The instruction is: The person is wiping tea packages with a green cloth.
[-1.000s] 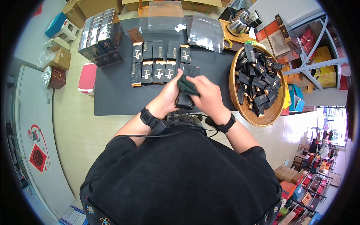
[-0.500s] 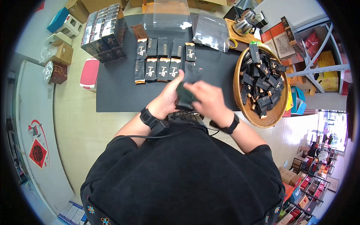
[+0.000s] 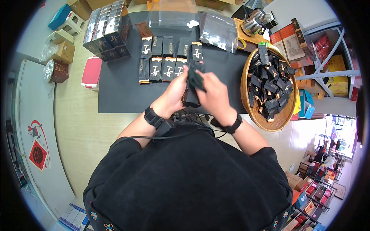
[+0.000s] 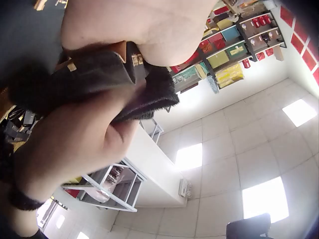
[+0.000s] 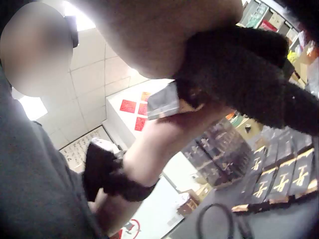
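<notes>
In the head view, my left hand (image 3: 174,94) holds a black packet (image 3: 191,99) over the near edge of the table, thumb along its side. My right hand (image 3: 216,98) grips a dark green cloth (image 3: 195,80) and presses it onto the packet's upper face. From the left wrist, the black packet (image 4: 94,74) shows gold print near one end, with the fuzzy cloth (image 4: 154,94) bunched beside the right hand's fingers. The cloth (image 5: 239,69) hangs in thick folds in the right wrist view. Similar black and orange packets (image 3: 168,69) lie in two rows just beyond my hands.
A round wicker basket (image 3: 246,102) heaped with black packets stands on the right. Stacked dark boxes (image 3: 110,32) occupy the table's back left. Clear plastic sheets (image 3: 217,32) lie at the back, near a wooden tray (image 3: 249,35) with metal pots. Cables (image 3: 189,115) run by my wrists.
My right hand has slid the cloth back and forth on the packet and is now nearer its far end. The left hand keeps hold of the packet. The head view has shifted slightly.
</notes>
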`<state>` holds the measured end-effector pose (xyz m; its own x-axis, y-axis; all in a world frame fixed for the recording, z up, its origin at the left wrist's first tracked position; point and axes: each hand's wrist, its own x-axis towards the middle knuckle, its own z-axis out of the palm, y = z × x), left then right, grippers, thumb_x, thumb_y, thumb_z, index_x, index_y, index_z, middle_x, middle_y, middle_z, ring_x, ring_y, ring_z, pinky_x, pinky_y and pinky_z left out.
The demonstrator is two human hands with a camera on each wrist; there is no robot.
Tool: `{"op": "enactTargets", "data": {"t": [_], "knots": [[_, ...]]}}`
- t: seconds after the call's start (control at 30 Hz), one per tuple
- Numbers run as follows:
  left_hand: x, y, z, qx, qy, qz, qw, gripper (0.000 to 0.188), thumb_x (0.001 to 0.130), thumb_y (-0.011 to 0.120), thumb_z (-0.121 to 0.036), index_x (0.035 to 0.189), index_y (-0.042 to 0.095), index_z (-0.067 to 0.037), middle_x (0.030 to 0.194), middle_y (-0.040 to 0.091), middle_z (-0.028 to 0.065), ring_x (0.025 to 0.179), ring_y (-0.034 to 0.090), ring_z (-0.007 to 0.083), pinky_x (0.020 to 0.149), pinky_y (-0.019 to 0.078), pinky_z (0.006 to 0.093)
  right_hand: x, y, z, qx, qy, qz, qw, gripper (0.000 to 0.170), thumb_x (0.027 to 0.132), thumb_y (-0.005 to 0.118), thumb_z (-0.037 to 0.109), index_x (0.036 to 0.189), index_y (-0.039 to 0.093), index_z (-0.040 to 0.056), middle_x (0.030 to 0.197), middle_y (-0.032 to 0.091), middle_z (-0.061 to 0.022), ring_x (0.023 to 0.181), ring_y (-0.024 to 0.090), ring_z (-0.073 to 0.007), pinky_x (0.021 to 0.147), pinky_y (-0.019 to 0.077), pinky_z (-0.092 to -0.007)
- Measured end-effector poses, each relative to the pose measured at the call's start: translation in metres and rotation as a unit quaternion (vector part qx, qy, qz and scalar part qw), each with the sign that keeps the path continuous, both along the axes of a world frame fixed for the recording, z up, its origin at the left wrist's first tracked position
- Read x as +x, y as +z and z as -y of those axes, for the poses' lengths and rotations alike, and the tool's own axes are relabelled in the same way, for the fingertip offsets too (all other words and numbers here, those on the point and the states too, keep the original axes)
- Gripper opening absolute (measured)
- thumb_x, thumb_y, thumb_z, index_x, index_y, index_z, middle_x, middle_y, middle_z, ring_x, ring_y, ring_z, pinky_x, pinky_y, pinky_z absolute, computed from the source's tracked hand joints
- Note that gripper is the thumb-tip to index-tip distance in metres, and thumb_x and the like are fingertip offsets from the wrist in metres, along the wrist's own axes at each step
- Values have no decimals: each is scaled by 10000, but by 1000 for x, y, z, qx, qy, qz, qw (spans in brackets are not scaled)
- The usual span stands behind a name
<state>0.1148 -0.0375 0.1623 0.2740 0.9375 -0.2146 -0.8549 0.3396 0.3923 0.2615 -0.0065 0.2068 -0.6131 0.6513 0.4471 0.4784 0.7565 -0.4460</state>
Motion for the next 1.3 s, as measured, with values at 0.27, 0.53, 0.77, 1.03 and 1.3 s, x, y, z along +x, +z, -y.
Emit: {"op": "enactTargets", "data": {"t": [0.27, 0.53, 0.77, 1.03, 1.3], "knots": [[13, -3, 1, -56, -21, -15, 998, 582, 1064, 273, -551, 1497, 417, -189, 1293, 592, 55, 1157, 601, 195, 997, 503, 380, 3, -7, -16, 8, -43, 42, 998, 457, 746, 729, 59, 1191, 637, 17, 966, 628, -140, 806, 673, -341, 675, 560, -419], [8, -10, -11, -13, 17, -17, 1000, 580, 1064, 265, -545, 1516, 397, -206, 1305, 573, 34, 1181, 577, 189, 1023, 479, 379, 9, -8, 18, -65, -25, 22, 997, 483, 769, 703, 46, 1237, 595, -9, 977, 598, -162, 798, 662, -387, 671, 561, -453], [40, 6, -18, -68, -31, -54, 996, 562, 1071, 264, -526, 1478, 420, -171, 1250, 599, 63, 1124, 620, 165, 957, 531, 357, 20, -17, -27, -60, -132, 0, 989, 416, 827, 661, 69, 1227, 591, -20, 1027, 614, -191, 839, 649, -423, 696, 545, -479], [39, -1, -21, -28, 64, -106, 992, 638, 1034, 312, -601, 1378, 505, -99, 1174, 635, 63, 1024, 656, 157, 892, 553, 342, 15, -18, -18, -62, -91, 7, 994, 392, 825, 662, 39, 1211, 609, -10, 992, 618, -188, 848, 659, -418, 704, 557, -467], [-22, -33, 6, -127, 83, -131, 980, 799, 926, 363, -750, 1233, 607, -54, 943, 679, 65, 807, 677, 165, 706, 577, 312, 40, -25, -67, -193, -111, -61, 973, 211, 925, 636, 142, 1084, 677, 9, 955, 668, -199, 906, 657, -394, 799, 513, -394]]}}
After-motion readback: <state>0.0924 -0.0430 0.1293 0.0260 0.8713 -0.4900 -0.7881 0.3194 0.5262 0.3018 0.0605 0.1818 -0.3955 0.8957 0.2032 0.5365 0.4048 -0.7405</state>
